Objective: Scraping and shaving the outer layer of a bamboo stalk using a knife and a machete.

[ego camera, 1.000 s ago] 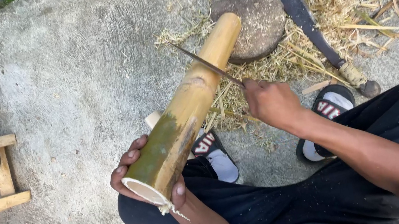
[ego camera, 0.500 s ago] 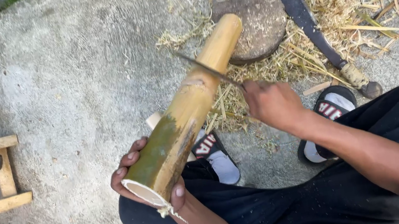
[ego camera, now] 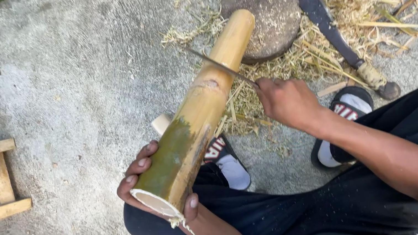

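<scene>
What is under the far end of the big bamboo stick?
The bamboo rests its far end on a round stone, with straw scattered around it. The ground right beneath the stone is covered.

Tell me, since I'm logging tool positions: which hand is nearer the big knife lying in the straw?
Right. The right hand works just beside the big knife; the left hand holds the bamboo's near end, farther off.

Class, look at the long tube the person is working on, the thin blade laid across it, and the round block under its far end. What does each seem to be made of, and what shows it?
Tube: bamboo, going by the hollow pale-walled end, ringed joint and smooth green-to-yellow skin.
Blade: likely metal, thin, dark and dull grey.
Round block: probably wood, perhaps stone; rough, grey-brown and matte.
</scene>
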